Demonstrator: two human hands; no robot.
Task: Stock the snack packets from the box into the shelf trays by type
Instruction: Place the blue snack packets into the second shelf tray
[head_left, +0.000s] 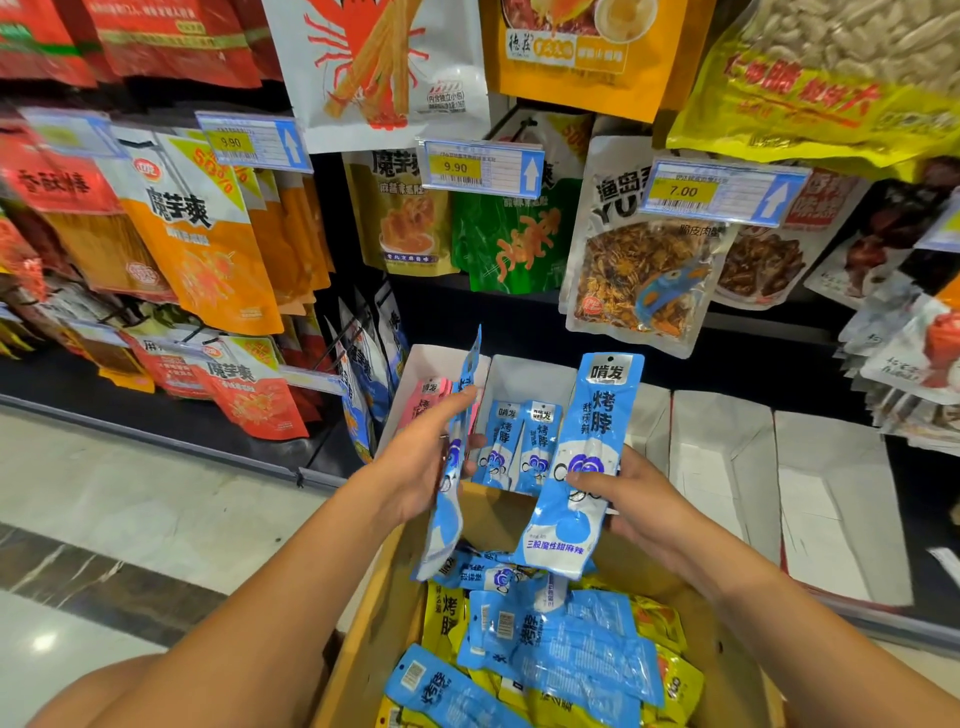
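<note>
Two fingers-and-thumb pinches: left hand (421, 462) holds edge-on packet (447, 519), print hidden; right hand (644, 504) holds readable packet (592, 431).

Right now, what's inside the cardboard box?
Loose blue packets lie on yellow packets. The box bottom is covered, so anything deeper cannot be seen.

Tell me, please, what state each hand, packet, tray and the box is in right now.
Left hand: grips the edge-on packet.
Right hand: pinches the upright packet, label facing the camera.
Middle tray: holds blue packets standing upright.
Left tray: holds pink packets.
Box: open, blue and yellow packets loose inside.
</note>
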